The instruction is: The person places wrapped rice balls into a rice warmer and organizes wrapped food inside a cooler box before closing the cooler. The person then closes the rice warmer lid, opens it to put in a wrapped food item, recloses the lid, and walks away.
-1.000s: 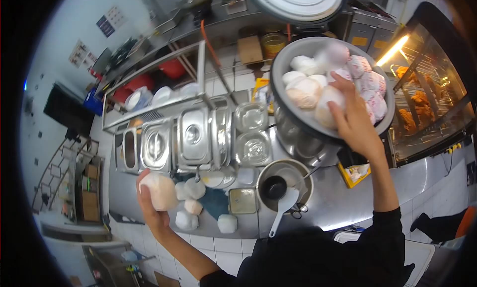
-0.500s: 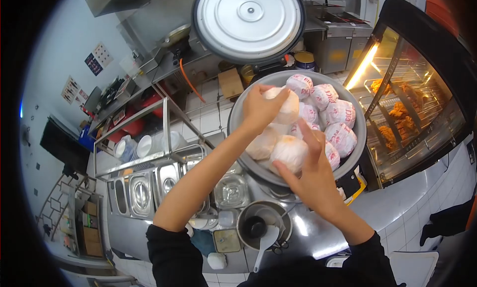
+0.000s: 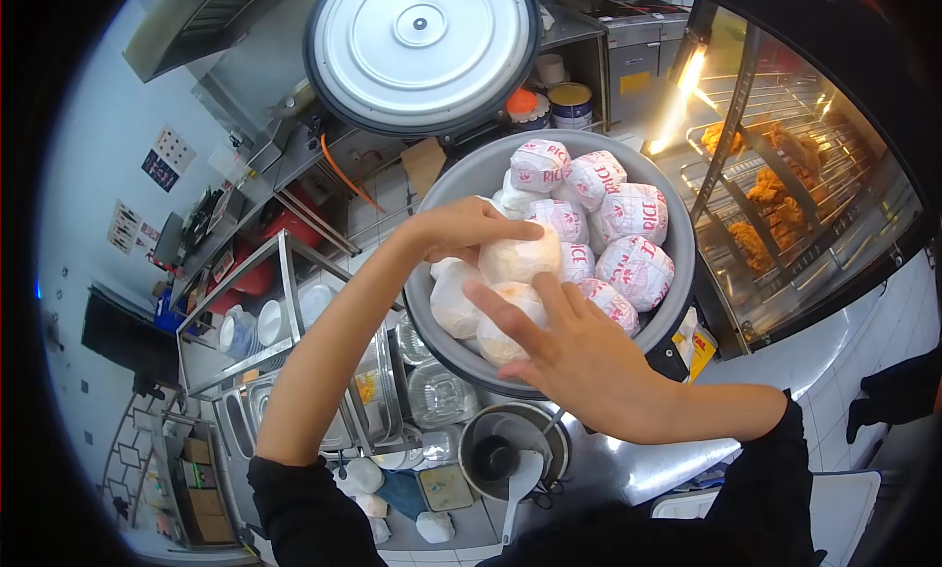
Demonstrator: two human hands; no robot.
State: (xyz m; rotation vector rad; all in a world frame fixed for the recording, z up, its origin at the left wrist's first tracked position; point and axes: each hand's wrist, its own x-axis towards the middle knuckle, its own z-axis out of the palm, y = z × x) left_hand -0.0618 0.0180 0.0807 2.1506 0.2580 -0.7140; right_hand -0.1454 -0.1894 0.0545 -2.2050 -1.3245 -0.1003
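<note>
A large grey round rice warmer [image 3: 684, 243] stands open before me, filled with paper-wrapped rice balls. My left hand [image 3: 453, 226] grips a plain-looking wrapped rice ball [image 3: 515, 261], its thumb across the top. Just below that ball is another plain wrapped rice ball [image 3: 498, 343]. Over this lower one, my right hand [image 3: 589, 376] has its fingers spread; whether the fingertips touch either ball, I cannot tell. A third pale wrapped ball [image 3: 453, 307] lies to the left. Several white wraps printed with red "RICE" lettering [image 3: 636, 271] fill the right side.
The warmer's raised lid [image 3: 420, 72] is behind it. At right glows a heated display case [image 3: 785, 175] with fried chicken. Nearer me, a metal pot [image 3: 469, 459] holds a black ladle and a white rice paddle [image 3: 526, 479]. A metal rack [image 3: 294, 346] stands left.
My left hand has brought its rice ball down among the others. The right hand has turned over, its back now towards me. The whole view has shifted slightly.
</note>
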